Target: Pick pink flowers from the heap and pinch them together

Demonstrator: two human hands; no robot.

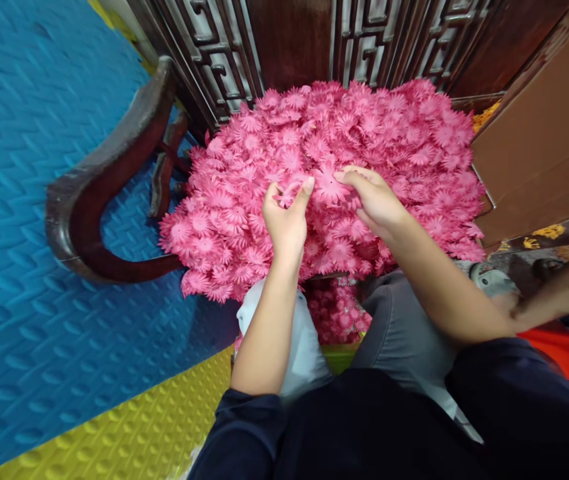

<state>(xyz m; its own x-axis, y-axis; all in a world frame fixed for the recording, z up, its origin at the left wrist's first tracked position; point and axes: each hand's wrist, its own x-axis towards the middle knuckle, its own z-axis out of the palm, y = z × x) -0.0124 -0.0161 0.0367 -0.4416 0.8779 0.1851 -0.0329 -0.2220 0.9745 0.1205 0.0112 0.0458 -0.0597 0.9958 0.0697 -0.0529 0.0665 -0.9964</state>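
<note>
A wide heap of pink flower-shaped pieces [234,180] lies in front of me. Above its middle, my left hand [286,217] is closed around a pink piece [290,192], with the thumb pointing up. Just to the right, my right hand [372,193] pinches the edge of a flat pink flower [331,183] with a small dark hole at its centre. The two hands are a short distance apart, and the flower sits between them.
Behind the heap stands dark carved wood [292,43]. A curved wooden arm [72,220] rises at the left over blue matting [24,300]. A brown board [544,127] borders the right, where another person's arm [564,287] reaches in. More pink pieces [337,310] lie below, between my knees.
</note>
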